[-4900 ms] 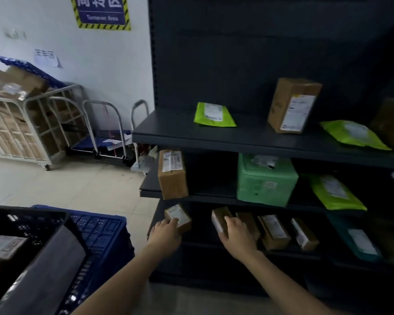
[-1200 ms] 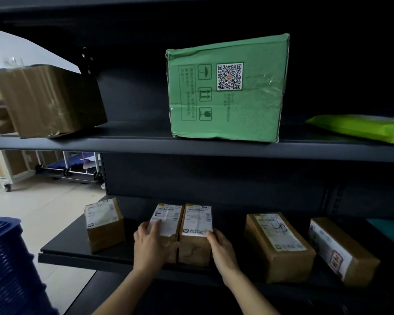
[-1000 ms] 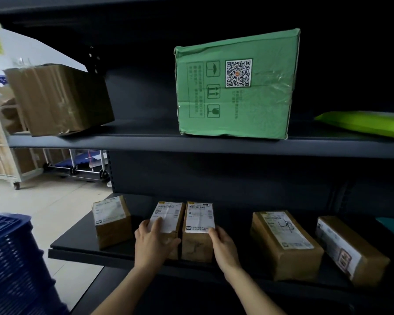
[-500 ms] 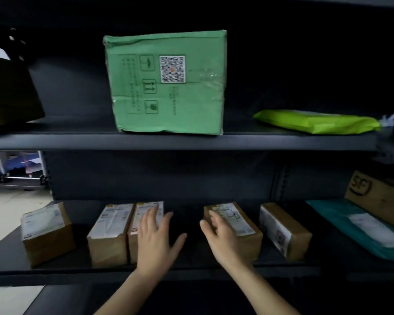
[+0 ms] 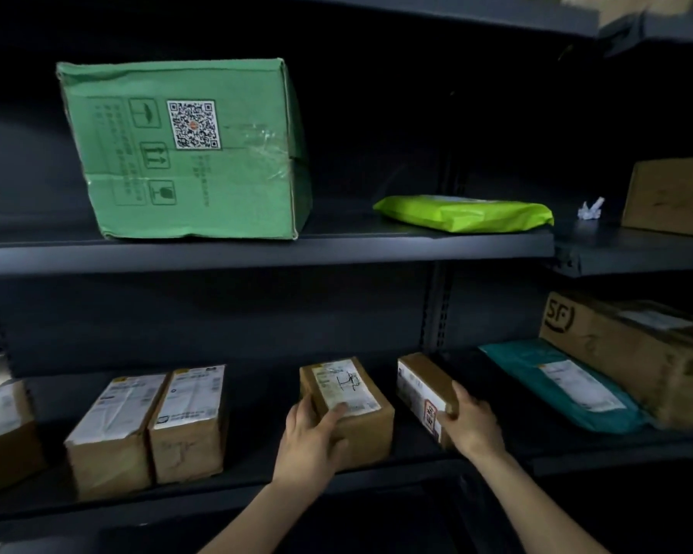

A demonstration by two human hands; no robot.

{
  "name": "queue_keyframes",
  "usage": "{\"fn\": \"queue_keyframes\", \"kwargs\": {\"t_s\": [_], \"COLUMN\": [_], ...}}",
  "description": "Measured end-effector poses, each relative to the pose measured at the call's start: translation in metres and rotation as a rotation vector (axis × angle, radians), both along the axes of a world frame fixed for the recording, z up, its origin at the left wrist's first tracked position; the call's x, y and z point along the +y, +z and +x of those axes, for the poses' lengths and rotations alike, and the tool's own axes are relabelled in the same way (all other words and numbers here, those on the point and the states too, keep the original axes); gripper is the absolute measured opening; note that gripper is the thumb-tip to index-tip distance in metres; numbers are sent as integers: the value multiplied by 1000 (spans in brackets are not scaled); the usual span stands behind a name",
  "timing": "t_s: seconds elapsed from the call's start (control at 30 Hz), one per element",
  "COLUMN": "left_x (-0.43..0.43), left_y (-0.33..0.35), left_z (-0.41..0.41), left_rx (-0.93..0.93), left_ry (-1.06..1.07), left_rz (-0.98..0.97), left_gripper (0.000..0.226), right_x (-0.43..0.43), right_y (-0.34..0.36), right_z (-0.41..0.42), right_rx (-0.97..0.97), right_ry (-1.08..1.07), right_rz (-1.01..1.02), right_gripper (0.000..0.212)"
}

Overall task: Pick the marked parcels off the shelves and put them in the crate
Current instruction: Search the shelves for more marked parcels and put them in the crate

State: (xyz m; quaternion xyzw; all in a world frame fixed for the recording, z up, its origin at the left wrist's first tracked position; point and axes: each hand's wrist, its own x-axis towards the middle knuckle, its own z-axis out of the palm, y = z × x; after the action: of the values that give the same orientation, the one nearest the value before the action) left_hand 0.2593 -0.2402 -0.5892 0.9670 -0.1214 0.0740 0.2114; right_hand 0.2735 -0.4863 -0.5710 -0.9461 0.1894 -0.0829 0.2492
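On the lower shelf [image 5: 257, 487] every brown parcel within reach is carried, and both hands are placed there. On the upper shelf [image 5: 337, 249], above the fingers, a green carton [image 5: 185, 153] is seen up and to the left and a lime mailer [image 5: 465, 213] up and slightly right. Neither is touched.

Right of the right fingers: an SF-printed carton [image 5: 633, 353], with a teal mailer [image 5: 557, 387] lying just beside it, between carton and hand.

Left of the left fingers: two labelled brown parcels [image 5: 189, 417], side by side and touching, apart from the hand.

Under the left fingers: the pen-marked parcel [image 5: 351, 401] (handwriting is seen across its top label, taken to be the mark the task means). It lies flat, long axis running away from the person into the shelf, far end slanted a little left. The left hand [image 5: 313, 441] is clasped on its near left corner, fingers [image 5: 301, 411] wrapped down the left side and thumb laid on the label.

Under the right fingers: the narrow parcel [image 5: 419, 383], stood on edge, label facing left, long axis likewise running back into the shelf. The right hand [image 5: 473, 429] is clasped round its near end, fingers [image 5: 463, 397] curled over the top right edge. Whether a mark is carried cannot be told.

Judgement: both parcels lie lengthwise beyond the fingers, so a straight pull toward the body is called for. The crate is not in view; its direction cannot be told.
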Motion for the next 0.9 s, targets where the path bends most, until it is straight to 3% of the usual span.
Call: {"fn": "queue_keyframes", "kwargs": {"t_s": [0.17, 0.37, 0.77, 0.9], "left_x": [18, 46, 75, 73], "left_y": [1, 1, 3, -1], "left_z": [1, 0, -2, -1], "left_rx": [20, 13, -98, -109], "left_ry": [55, 130, 180, 180], "left_rz": [-73, -125, -4, -7], "left_gripper": [52, 50, 59, 64], "right_x": [36, 82, 102, 102], "right_y": [-9, -19, -27, -36], "right_z": [-5, -4, 9, 7], "right_rx": [-177, -212, -63, -75], "right_ry": [64, 61, 5, 36], "right_rz": [384, 607, 384, 411], "right_gripper": [58, 51, 46, 45]}}
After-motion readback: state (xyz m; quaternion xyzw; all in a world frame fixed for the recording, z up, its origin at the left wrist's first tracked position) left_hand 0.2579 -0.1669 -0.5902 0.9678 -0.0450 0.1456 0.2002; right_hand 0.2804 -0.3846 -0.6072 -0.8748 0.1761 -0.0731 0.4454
